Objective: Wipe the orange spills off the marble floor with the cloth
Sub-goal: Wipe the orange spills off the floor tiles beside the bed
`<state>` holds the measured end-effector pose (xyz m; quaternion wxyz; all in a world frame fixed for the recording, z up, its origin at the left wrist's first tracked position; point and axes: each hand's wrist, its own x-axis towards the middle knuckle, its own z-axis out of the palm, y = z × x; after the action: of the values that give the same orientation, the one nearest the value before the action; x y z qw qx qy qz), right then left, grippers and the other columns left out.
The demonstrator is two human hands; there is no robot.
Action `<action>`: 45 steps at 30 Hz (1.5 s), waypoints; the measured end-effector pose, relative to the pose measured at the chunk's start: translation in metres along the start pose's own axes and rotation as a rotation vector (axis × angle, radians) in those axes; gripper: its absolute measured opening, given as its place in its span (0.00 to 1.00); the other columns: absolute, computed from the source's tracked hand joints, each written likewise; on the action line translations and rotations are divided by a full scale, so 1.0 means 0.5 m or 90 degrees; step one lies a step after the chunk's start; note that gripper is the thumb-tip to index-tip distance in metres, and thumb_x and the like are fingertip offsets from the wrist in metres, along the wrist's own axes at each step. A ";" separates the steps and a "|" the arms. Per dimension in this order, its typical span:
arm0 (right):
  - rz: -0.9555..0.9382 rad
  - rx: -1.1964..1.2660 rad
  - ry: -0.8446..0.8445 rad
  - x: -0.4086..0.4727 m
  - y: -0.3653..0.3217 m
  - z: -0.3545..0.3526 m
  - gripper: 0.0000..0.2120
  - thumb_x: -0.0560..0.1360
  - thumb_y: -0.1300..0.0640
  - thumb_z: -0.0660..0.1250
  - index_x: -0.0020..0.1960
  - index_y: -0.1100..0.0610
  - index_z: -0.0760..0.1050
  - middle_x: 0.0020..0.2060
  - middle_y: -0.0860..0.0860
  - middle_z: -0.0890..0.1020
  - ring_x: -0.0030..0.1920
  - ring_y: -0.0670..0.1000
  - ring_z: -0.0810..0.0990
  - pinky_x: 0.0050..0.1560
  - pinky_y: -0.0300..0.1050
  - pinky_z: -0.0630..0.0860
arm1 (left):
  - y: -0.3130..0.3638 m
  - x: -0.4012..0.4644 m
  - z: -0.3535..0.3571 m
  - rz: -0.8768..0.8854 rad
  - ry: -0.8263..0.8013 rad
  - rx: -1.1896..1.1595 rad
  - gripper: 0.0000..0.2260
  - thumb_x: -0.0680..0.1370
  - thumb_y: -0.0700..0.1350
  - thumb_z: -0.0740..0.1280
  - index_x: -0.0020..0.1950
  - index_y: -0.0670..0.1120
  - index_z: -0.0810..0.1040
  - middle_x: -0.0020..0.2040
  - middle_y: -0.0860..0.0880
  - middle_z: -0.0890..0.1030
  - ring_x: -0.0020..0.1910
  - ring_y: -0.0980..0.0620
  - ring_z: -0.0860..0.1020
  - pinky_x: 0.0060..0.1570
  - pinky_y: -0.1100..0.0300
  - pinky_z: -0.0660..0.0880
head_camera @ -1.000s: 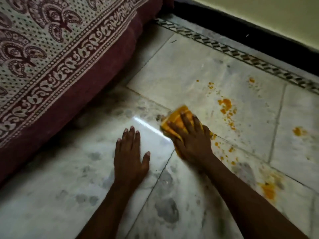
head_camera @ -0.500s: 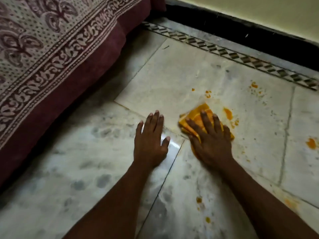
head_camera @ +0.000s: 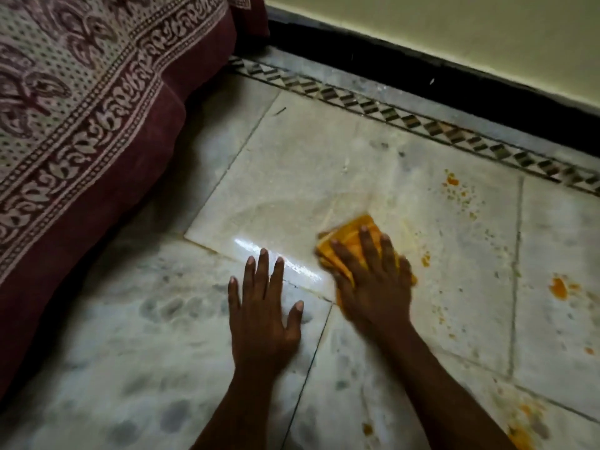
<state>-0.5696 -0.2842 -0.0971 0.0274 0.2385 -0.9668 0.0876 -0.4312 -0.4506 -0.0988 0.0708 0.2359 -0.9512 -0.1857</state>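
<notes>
Glossy, veined marble floor (head_camera: 324, 164), orange spills (head_camera: 559, 289) dotting its right edge; the right grip (head_camera: 373, 284) presses straight-fingered on the folded orange cloth (head_camera: 349, 237); the left grip (head_camera: 263, 313) lies splayed flat beside it.

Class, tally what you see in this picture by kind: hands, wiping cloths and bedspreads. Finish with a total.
Hands: 2, the left hand and the right hand
Wiping cloths: 1, the orange cloth
Bedspreads: 1, the patterned bedspread
Total: 4

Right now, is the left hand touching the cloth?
No, the left hand lies flat on the marble floor, apart from the cloth under the right hand.
</notes>
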 end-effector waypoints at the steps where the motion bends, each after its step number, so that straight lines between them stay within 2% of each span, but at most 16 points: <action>1: 0.048 0.001 -0.006 0.010 0.025 -0.002 0.27 0.80 0.32 0.50 0.79 0.30 0.60 0.85 0.48 0.56 0.83 0.60 0.56 0.76 0.67 0.56 | 0.002 -0.001 -0.001 -0.002 -0.002 -0.003 0.37 0.80 0.61 0.60 0.87 0.54 0.54 0.88 0.51 0.49 0.87 0.50 0.46 0.83 0.38 0.49; 6: 0.305 0.075 0.023 0.238 -0.040 0.032 0.28 0.81 0.34 0.55 0.80 0.35 0.64 0.84 0.54 0.58 0.82 0.69 0.54 0.75 0.75 0.54 | 0.008 0.003 -0.008 -0.014 -0.021 0.010 0.39 0.79 0.61 0.61 0.87 0.55 0.50 0.88 0.52 0.45 0.87 0.50 0.44 0.83 0.38 0.50; 10: 0.079 0.023 0.002 0.205 -0.105 0.048 0.26 0.82 0.35 0.55 0.79 0.35 0.64 0.84 0.53 0.60 0.81 0.69 0.57 0.73 0.72 0.57 | 0.007 0.002 -0.012 -0.011 -0.039 0.014 0.39 0.79 0.61 0.61 0.87 0.54 0.52 0.88 0.51 0.47 0.87 0.49 0.46 0.82 0.36 0.53; 12: -0.078 0.010 -0.041 0.098 -0.072 0.016 0.26 0.82 0.34 0.54 0.80 0.32 0.61 0.85 0.49 0.56 0.83 0.64 0.55 0.73 0.68 0.57 | 0.009 0.004 -0.012 -0.015 -0.044 0.009 0.38 0.79 0.62 0.60 0.87 0.54 0.54 0.88 0.51 0.49 0.87 0.49 0.47 0.81 0.36 0.54; 14: -0.126 0.007 -0.064 0.024 0.005 -0.010 0.26 0.81 0.34 0.55 0.79 0.30 0.62 0.85 0.47 0.55 0.83 0.61 0.56 0.73 0.67 0.59 | 0.012 0.009 -0.012 -0.013 -0.052 0.005 0.38 0.79 0.62 0.61 0.87 0.54 0.53 0.88 0.51 0.48 0.87 0.49 0.46 0.82 0.36 0.54; 18: 0.119 0.003 -0.093 0.111 0.069 -0.021 0.28 0.82 0.33 0.47 0.81 0.33 0.54 0.85 0.50 0.52 0.84 0.62 0.51 0.76 0.74 0.53 | 0.010 0.006 -0.008 -0.011 -0.051 0.009 0.38 0.79 0.62 0.61 0.87 0.54 0.51 0.88 0.51 0.47 0.87 0.49 0.46 0.82 0.37 0.53; 20: 0.255 0.062 -0.082 0.230 0.013 -0.001 0.30 0.83 0.35 0.44 0.83 0.38 0.45 0.85 0.53 0.46 0.83 0.65 0.43 0.76 0.77 0.42 | 0.009 0.009 -0.007 -0.016 -0.049 0.012 0.38 0.79 0.62 0.59 0.87 0.54 0.51 0.88 0.51 0.47 0.87 0.49 0.45 0.83 0.37 0.52; 22: 0.320 0.110 -0.083 0.315 -0.067 0.025 0.29 0.83 0.35 0.47 0.83 0.37 0.48 0.85 0.53 0.45 0.83 0.67 0.42 0.77 0.77 0.41 | 0.009 0.008 -0.009 -0.013 -0.047 0.013 0.38 0.79 0.62 0.59 0.87 0.54 0.52 0.88 0.51 0.47 0.87 0.49 0.46 0.83 0.37 0.52; 26: -0.020 0.038 -0.079 0.255 -0.152 0.054 0.26 0.83 0.34 0.49 0.80 0.33 0.60 0.85 0.50 0.53 0.83 0.66 0.50 0.75 0.71 0.51 | 0.007 0.004 -0.008 -0.012 -0.046 0.012 0.38 0.79 0.62 0.60 0.87 0.55 0.52 0.88 0.51 0.47 0.87 0.49 0.46 0.83 0.37 0.51; 29: -0.168 0.019 -0.097 0.120 -0.090 0.018 0.27 0.82 0.30 0.45 0.80 0.29 0.57 0.85 0.47 0.53 0.84 0.61 0.52 0.74 0.68 0.56 | 0.009 0.008 -0.008 -0.012 -0.052 0.004 0.38 0.79 0.62 0.60 0.87 0.54 0.52 0.88 0.51 0.47 0.87 0.49 0.46 0.82 0.36 0.52; 33: 0.072 0.014 -0.073 0.111 0.025 0.004 0.26 0.81 0.32 0.51 0.78 0.30 0.61 0.85 0.48 0.55 0.83 0.62 0.54 0.75 0.71 0.58 | 0.005 0.003 -0.005 -0.013 -0.048 0.012 0.39 0.79 0.62 0.60 0.87 0.54 0.52 0.88 0.51 0.47 0.87 0.48 0.46 0.82 0.36 0.53; 36: 0.296 0.064 -0.053 0.270 -0.011 0.020 0.28 0.82 0.32 0.52 0.81 0.31 0.55 0.85 0.49 0.49 0.84 0.65 0.46 0.77 0.75 0.49 | 0.004 0.005 -0.003 -0.016 -0.047 0.017 0.39 0.79 0.62 0.60 0.87 0.54 0.51 0.88 0.51 0.46 0.87 0.49 0.45 0.83 0.37 0.52; 38: 0.324 0.102 -0.059 0.360 -0.075 0.037 0.28 0.83 0.33 0.53 0.82 0.32 0.53 0.85 0.50 0.47 0.83 0.66 0.42 0.77 0.74 0.44 | 0.008 0.004 -0.002 -0.018 -0.041 0.025 0.39 0.79 0.62 0.60 0.87 0.54 0.51 0.88 0.51 0.47 0.87 0.49 0.45 0.83 0.37 0.52; 40: 0.213 0.096 -0.085 0.386 -0.129 0.053 0.27 0.83 0.35 0.52 0.82 0.33 0.55 0.85 0.50 0.48 0.83 0.67 0.43 0.78 0.73 0.45 | 0.009 0.005 -0.005 -0.008 -0.034 0.033 0.38 0.79 0.61 0.60 0.87 0.53 0.52 0.88 0.50 0.48 0.87 0.48 0.46 0.82 0.37 0.53; 43: -0.091 0.046 -0.095 0.282 -0.146 0.040 0.27 0.82 0.33 0.49 0.80 0.33 0.60 0.85 0.49 0.54 0.83 0.66 0.51 0.75 0.72 0.53 | 0.007 0.005 -0.009 -0.014 -0.037 0.026 0.39 0.79 0.61 0.62 0.87 0.53 0.53 0.88 0.50 0.49 0.87 0.48 0.47 0.82 0.36 0.53; 45: -0.152 0.063 -0.132 0.183 -0.104 0.018 0.28 0.80 0.30 0.46 0.79 0.30 0.60 0.85 0.46 0.54 0.84 0.63 0.52 0.74 0.71 0.56 | 0.009 0.002 -0.011 -0.025 -0.043 0.024 0.39 0.78 0.61 0.62 0.87 0.53 0.54 0.88 0.50 0.48 0.87 0.48 0.47 0.82 0.36 0.54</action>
<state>-0.6265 -0.3727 -0.0891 -0.0741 0.3605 -0.9238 0.1060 -0.4326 -0.4490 -0.0919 0.0308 0.2499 -0.9515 -0.1767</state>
